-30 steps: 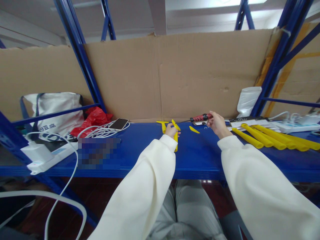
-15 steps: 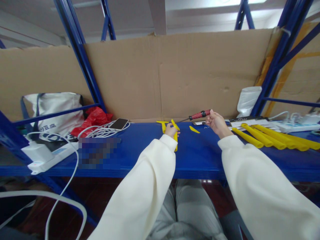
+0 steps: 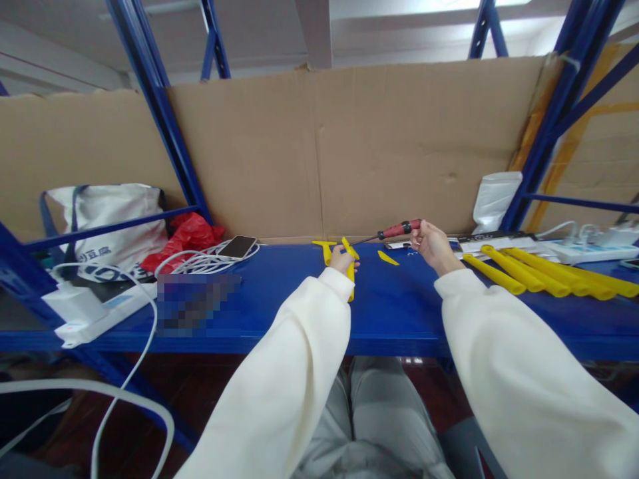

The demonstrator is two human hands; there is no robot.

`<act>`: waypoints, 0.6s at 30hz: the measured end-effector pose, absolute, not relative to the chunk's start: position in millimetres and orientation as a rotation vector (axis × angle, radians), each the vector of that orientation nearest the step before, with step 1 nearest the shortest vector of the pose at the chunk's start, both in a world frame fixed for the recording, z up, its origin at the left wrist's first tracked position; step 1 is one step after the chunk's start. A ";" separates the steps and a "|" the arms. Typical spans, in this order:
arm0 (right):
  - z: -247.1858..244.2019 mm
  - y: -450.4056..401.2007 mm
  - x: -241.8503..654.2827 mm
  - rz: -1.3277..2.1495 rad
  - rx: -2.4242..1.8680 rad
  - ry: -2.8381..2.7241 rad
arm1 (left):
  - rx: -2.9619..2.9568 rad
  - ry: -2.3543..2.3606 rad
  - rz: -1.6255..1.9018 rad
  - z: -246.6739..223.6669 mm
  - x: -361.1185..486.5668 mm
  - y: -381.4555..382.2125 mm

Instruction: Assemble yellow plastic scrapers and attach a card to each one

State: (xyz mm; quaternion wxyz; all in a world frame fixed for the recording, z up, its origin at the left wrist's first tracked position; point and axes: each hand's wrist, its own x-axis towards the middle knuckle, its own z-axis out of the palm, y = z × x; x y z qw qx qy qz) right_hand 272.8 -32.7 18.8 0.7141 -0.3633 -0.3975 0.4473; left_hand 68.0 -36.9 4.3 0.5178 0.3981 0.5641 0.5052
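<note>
My left hand [image 3: 341, 260] is closed around a yellow plastic part [image 3: 351, 290] with a crosswise head, held over the blue shelf. In my right hand [image 3: 432, 245] is a screwdriver [image 3: 399, 229] with a red and black handle, gripped near the handle's end. Its dark shaft slants down to the left and meets the head of the yellow part; the tip itself is too small to make out. Just left of my left hand is another yellow piece [image 3: 325, 250] with a T-shaped top. A small flat yellow piece [image 3: 388, 258] lies between my hands.
Several long yellow tubes [image 3: 539, 273] lie at the right. A power strip [image 3: 589, 251] and a white bag [image 3: 496, 201] stand behind them. At the left are a phone [image 3: 238, 247] on coiled white cable, a red plastic bag [image 3: 187, 241], a tote bag [image 3: 110, 229] and another power strip [image 3: 107, 316].
</note>
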 end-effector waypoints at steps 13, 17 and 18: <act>14.5 -25.2 279.8 1.055 -0.797 -0.871 | 0.993 1.353 1.231 -1.4 68.6 -30.3; 11.9 -24.3 281.4 1.025 -0.752 -0.940 | 1.005 1.353 1.230 -1.5 68.4 -29.7; 11.6 -24.3 281.4 1.023 -0.742 -0.962 | 1.003 1.354 1.231 -1.7 68.3 -29.6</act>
